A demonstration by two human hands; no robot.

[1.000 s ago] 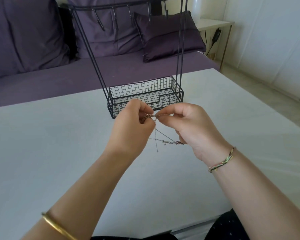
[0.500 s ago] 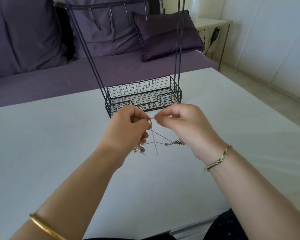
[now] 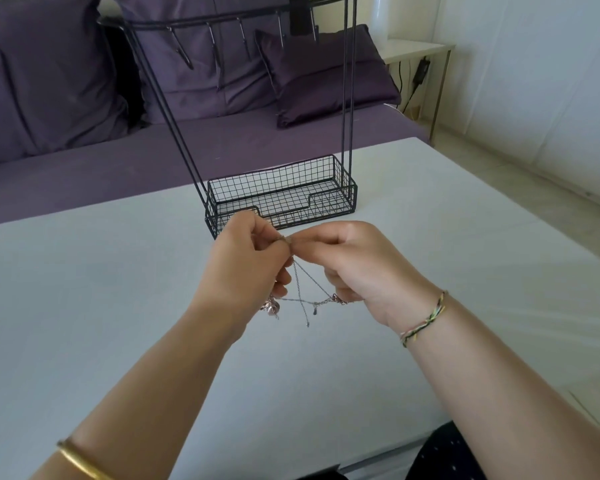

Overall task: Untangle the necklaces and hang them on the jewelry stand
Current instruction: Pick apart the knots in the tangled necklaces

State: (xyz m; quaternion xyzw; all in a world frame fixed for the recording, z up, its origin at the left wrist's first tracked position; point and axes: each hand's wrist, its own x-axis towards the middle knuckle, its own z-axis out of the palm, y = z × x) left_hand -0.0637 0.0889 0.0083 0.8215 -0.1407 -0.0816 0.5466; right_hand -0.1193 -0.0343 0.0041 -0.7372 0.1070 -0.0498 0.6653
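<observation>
Thin tangled necklaces [image 3: 303, 292] hang between my two hands just above the white table [image 3: 118, 289]. My left hand [image 3: 248, 268] pinches the chains at the top, and a small pink pendant [image 3: 271, 307] dangles below its fingers. My right hand [image 3: 355, 263] pinches the same spot from the right, fingertips almost touching the left ones, and a clasp end [image 3: 335, 299] hangs by its lower fingers. Directly behind my hands stands the black wire jewelry stand [image 3: 349, 109], with a mesh basket base [image 3: 284, 199] and a top bar of bare hooks [image 3: 215, 27].
A purple sofa [image 3: 94, 161] with cushions runs along the far edge of the table. A small white side table [image 3: 416, 50] with a black cable stands at the back right. Pale floor lies to the right.
The hands have stayed pinched together in front of the stand's basket. The pink pendant has dropped into view below my left hand. The camera has tilted slightly.
</observation>
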